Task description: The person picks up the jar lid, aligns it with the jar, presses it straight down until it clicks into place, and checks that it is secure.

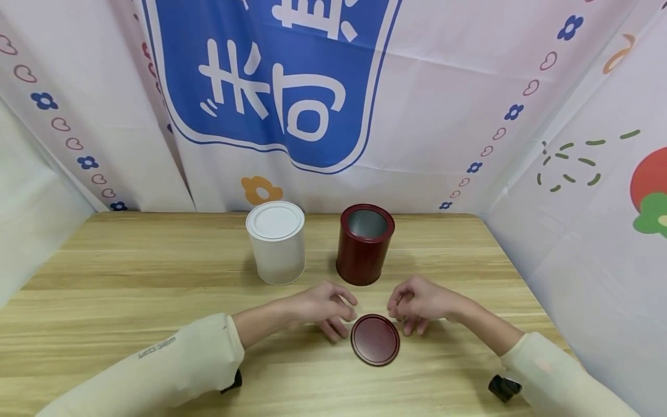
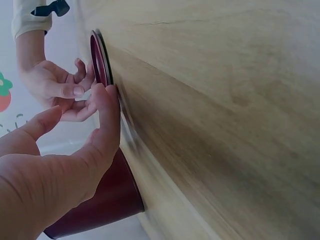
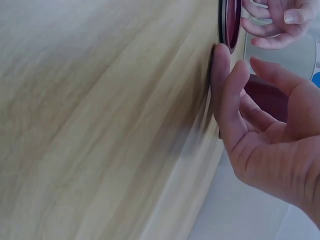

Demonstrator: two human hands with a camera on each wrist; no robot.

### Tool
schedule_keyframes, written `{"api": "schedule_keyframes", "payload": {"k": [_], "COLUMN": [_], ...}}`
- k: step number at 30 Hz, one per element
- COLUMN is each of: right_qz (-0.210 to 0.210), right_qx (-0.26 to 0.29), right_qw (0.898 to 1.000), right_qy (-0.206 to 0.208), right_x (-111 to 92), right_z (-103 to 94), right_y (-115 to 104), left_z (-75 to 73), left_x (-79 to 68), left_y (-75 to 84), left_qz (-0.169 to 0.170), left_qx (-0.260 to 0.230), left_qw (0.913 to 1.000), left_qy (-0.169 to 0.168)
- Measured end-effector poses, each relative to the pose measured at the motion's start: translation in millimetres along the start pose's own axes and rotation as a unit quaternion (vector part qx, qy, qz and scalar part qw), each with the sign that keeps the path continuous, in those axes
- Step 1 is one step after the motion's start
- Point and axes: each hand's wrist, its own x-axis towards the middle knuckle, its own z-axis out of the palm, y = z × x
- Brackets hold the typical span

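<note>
A round dark red lid (image 1: 375, 340) lies on the wooden table between the two hands. My left hand (image 1: 325, 307) hovers at its left side, fingers loosely bent and holding nothing. On the lid's other side is my right hand (image 1: 423, 306), also relaxed, with no object in its grasp. In the left wrist view, the fingertips of the left hand (image 2: 65, 160) come close to the lid's rim; whether they touch it I cannot tell. Behind the hands stands a dark red can (image 1: 361, 258), upright and uncovered, its grey inside showing.
A white can (image 1: 279, 255) with a white top stands upright left of the red one. The wooden table (image 1: 130, 278) reaches back to a printed white curtain (image 1: 427, 133). Another light fabric panel (image 1: 583, 243) borders the right side.
</note>
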Motion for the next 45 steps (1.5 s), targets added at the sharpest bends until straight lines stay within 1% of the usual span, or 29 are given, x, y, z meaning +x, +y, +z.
{"api": "schedule_keyframes", "payload": {"k": [6,11,17,28,45], "right_qz": [0.027,0.039,0.036,0.037,0.036], "right_qx": [0.034,0.051,0.068,0.083,0.097], "right_qw": [0.999,0.998,0.997,0.995,0.994], "right_qy": [-0.012,-0.019,-0.031,-0.029,-0.039], "right_x": [-2.5,-4.9,-7.4,-6.8,-7.1], "right_z": [0.6,1.0,2.1,3.2,2.7], "right_y": [-0.6,-4.4,-5.5,-4.2,-4.7], "left_z": [2.9,4.4,7.3,12.6,13.1], "left_x": [-0.7,-1.7,-0.1,2.3,2.4], "left_y": [-0.8,-0.6,0.2,1.5,-0.3], "left_qz": [-0.018,-0.023,-0.023,-0.027,-0.023], "left_qx": [-0.021,-0.029,-0.034,-0.033,-0.044], "left_qw": [0.9996,0.9993,0.9992,0.9989,0.9986], "left_qy": [-0.003,-0.011,-0.005,0.019,0.020]}}
